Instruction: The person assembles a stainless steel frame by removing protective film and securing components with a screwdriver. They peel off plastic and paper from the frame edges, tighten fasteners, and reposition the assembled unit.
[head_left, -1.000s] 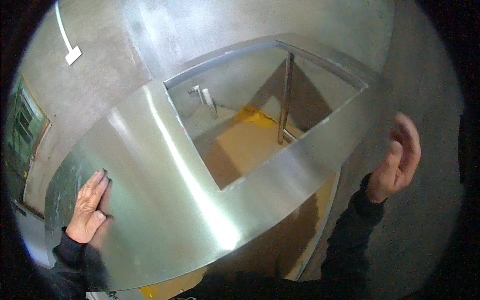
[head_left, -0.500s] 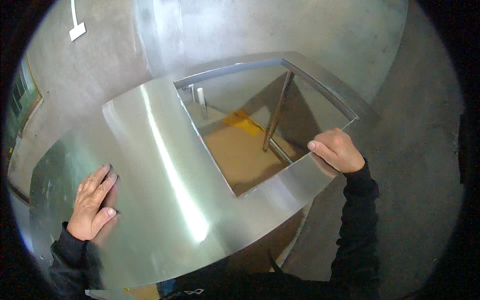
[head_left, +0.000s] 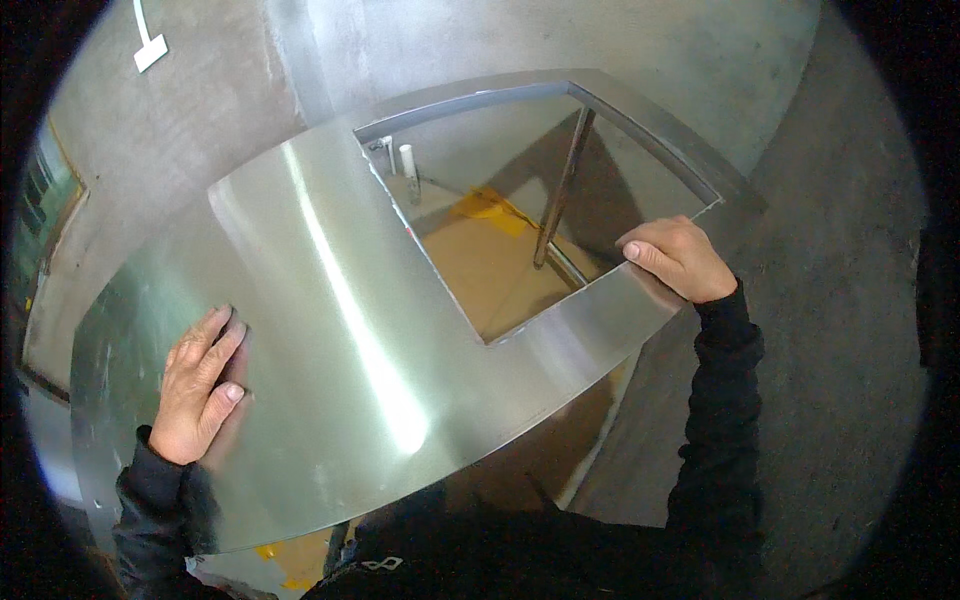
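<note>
A large brushed stainless steel sheet (head_left: 290, 400) with a rectangular cutout lies in front of me and fills the middle of the view. On its left part rests my left hand (head_left: 202, 385), palm down, fingers stretched out and thumb apart. My right hand (head_left: 682, 258) grips the strip of metal along the near right side of the cutout, its fingers curled over the edge into the opening. The cutout's far and right sides show a folded flange (head_left: 640, 135).
Through the cutout show a brown board (head_left: 465, 275), yellow tape or plastic (head_left: 497, 210), a slanting metal leg (head_left: 565, 190) and a white pipe (head_left: 407, 160). Beyond stands a grey concrete wall (head_left: 560, 35) with a white outlet box (head_left: 150, 53). A window (head_left: 50, 195) is at far left; dark floor (head_left: 830, 400) lies right.
The sheet and both hands sit somewhat higher in view now, and the wall behind has shifted up slightly too. Both hands keep their places on the metal.
</note>
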